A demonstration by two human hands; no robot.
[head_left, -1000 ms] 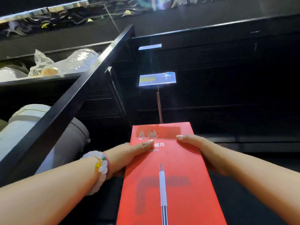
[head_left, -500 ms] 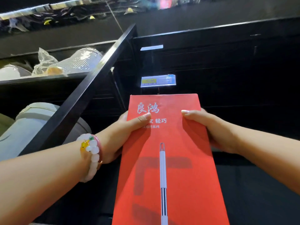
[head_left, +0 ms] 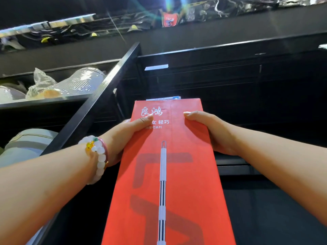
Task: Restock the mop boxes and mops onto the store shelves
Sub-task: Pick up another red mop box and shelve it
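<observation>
A long red mop box (head_left: 169, 183) with white lettering and a printed mop handle fills the centre of the head view, its far end pointing at the dark shelving (head_left: 230, 82). My left hand (head_left: 127, 137) grips its left edge, thumb on top. My right hand (head_left: 210, 131) grips the right edge the same way. The fingers under the box are hidden. The box's far end covers most of a blue price tag (head_left: 164, 98).
A black shelf divider (head_left: 99, 106) runs diagonally at left. Behind it lie plastic-wrapped goods (head_left: 70, 85) on an upper shelf and a pale grey bucket (head_left: 26, 144) below. A white label (head_left: 156, 67) sits on a higher shelf edge.
Both hands have lifted the red box upward and forward toward the shelving; its far end now hides most of the price tag.
</observation>
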